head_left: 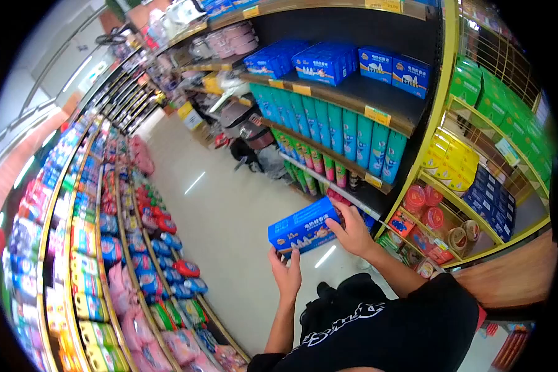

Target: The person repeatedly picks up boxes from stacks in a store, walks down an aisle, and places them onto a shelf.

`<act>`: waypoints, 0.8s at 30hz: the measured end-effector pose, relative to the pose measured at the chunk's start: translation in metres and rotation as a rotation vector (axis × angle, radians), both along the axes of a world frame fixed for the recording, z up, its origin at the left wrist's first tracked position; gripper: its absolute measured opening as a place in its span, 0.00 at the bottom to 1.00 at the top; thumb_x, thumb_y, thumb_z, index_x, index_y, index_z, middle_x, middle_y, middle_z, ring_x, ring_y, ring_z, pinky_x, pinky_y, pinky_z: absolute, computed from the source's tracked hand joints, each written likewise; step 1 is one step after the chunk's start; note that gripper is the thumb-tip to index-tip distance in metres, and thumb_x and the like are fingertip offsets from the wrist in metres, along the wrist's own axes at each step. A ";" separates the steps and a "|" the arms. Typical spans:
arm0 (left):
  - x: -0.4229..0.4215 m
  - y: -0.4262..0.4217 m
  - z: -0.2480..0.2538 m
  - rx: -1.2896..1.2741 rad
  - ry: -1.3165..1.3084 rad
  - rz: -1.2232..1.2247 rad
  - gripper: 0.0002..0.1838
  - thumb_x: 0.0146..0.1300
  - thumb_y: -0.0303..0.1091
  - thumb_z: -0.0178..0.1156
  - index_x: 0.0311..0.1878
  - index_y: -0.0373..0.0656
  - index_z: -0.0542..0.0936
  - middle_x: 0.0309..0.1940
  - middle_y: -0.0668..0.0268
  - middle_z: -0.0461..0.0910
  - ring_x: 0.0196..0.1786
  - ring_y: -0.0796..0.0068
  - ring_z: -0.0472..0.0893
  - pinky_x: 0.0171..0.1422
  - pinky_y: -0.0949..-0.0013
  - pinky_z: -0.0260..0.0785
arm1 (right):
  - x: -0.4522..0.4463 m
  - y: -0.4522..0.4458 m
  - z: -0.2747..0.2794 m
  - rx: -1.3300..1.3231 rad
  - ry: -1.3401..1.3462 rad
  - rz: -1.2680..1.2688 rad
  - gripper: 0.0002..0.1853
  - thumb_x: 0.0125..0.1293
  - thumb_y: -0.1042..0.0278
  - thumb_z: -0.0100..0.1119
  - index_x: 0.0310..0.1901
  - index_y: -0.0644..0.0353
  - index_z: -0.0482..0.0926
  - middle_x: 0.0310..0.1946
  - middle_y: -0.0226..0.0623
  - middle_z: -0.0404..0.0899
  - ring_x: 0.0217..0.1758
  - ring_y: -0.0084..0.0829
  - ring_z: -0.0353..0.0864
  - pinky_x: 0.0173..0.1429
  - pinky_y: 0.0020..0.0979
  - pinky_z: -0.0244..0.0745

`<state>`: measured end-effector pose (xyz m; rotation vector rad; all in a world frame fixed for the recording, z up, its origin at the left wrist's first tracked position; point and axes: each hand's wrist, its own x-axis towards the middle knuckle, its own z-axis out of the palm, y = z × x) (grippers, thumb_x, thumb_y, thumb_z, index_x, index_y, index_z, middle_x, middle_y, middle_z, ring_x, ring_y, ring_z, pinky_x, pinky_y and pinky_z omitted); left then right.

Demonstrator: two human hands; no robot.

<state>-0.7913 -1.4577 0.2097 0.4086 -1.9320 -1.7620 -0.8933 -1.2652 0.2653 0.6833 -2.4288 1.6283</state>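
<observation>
A blue box (304,224) with white lettering is held over the aisle floor, in front of my body. My left hand (285,270) grips its near left end from below, thumb on the printed face. At the right end, my right hand (352,232) wraps round it, with the thumb on the front and the fingers partly hidden behind. Similar blue boxes (325,62) stand in rows on the upper shelf to the right, above a row of tall teal packs (328,124).
Shelves of colourful bagged goods (99,291) line the left side. Green, pink spray cans (316,162) stand on a lower right shelf. A yellow-framed rack (443,93) holds yellow boxes (449,160) and red-lidded tubs (414,197). A pale shiny floor (198,248) runs between.
</observation>
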 end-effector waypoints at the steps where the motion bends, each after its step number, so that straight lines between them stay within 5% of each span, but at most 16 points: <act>1: -0.028 -0.012 0.009 -0.049 0.015 -0.041 0.34 0.69 0.33 0.64 0.71 0.30 0.60 0.64 0.51 0.68 0.63 0.62 0.73 0.66 0.58 0.69 | -0.018 -0.009 0.005 -0.019 0.029 -0.028 0.35 0.67 0.60 0.65 0.71 0.67 0.64 0.61 0.56 0.73 0.64 0.51 0.70 0.69 0.43 0.64; 7: -0.169 -0.049 0.072 -0.346 0.079 -0.241 0.37 0.68 0.34 0.64 0.75 0.32 0.59 0.69 0.48 0.62 0.69 0.54 0.68 0.68 0.56 0.68 | -0.113 -0.031 0.040 -0.158 0.240 -0.264 0.36 0.61 0.73 0.66 0.70 0.69 0.64 0.68 0.54 0.65 0.72 0.49 0.65 0.75 0.40 0.59; 16: -0.404 -0.057 0.159 -0.428 0.432 -0.504 0.33 0.66 0.29 0.65 0.71 0.30 0.63 0.63 0.49 0.69 0.65 0.56 0.72 0.69 0.60 0.65 | -0.266 -0.045 0.096 -0.329 0.508 -0.551 0.37 0.62 0.75 0.65 0.73 0.65 0.63 0.67 0.52 0.64 0.70 0.47 0.66 0.73 0.38 0.60; 24: -0.570 -0.038 0.218 -0.396 0.585 -0.729 0.40 0.67 0.24 0.60 0.78 0.31 0.52 0.69 0.47 0.66 0.71 0.56 0.69 0.75 0.60 0.59 | -0.388 -0.039 0.146 -0.295 0.537 -0.681 0.37 0.66 0.72 0.60 0.76 0.61 0.58 0.71 0.53 0.59 0.74 0.50 0.63 0.75 0.39 0.60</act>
